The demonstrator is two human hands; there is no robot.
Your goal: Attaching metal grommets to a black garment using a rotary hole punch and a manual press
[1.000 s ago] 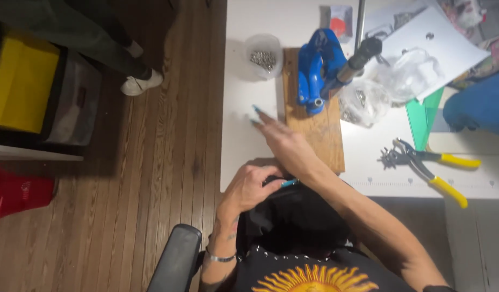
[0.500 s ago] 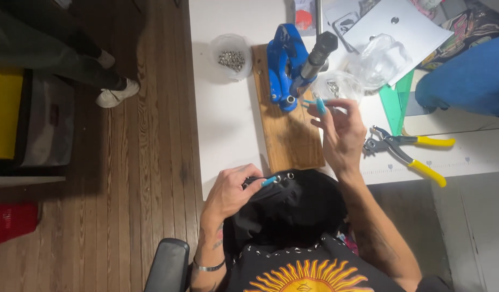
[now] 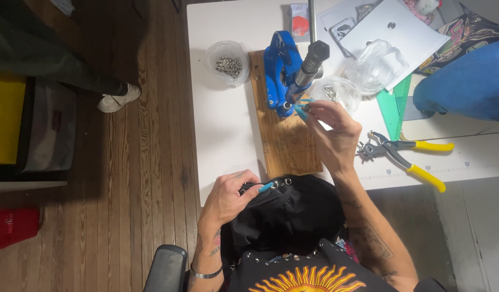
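Observation:
My left hand [image 3: 228, 196] grips the edge of a black fabric piece [image 3: 292, 213] with metal eyelets, at the near edge of the white table [image 3: 222, 124]. My right hand [image 3: 331, 130] is raised at the base of the blue hand press [image 3: 284, 73], pinching a small metal eyelet between its fingertips close to the press die. The press stands on a wooden board [image 3: 286, 141], its black handle [image 3: 312, 57] pointing up and right.
A clear tub of metal eyelets [image 3: 228, 65] sits left of the press, clear bags with more [image 3: 341, 92] to its right. Yellow-handled punch pliers [image 3: 403, 157] lie at the right. A white sheet [image 3: 400, 35], a green ruler [image 3: 394, 111], another person's shoe [image 3: 117, 97] on the wood floor.
My right hand moved from the left of the board across to the press base, now holding a small eyelet at the die. My left hand kept its grip on the black fabric.

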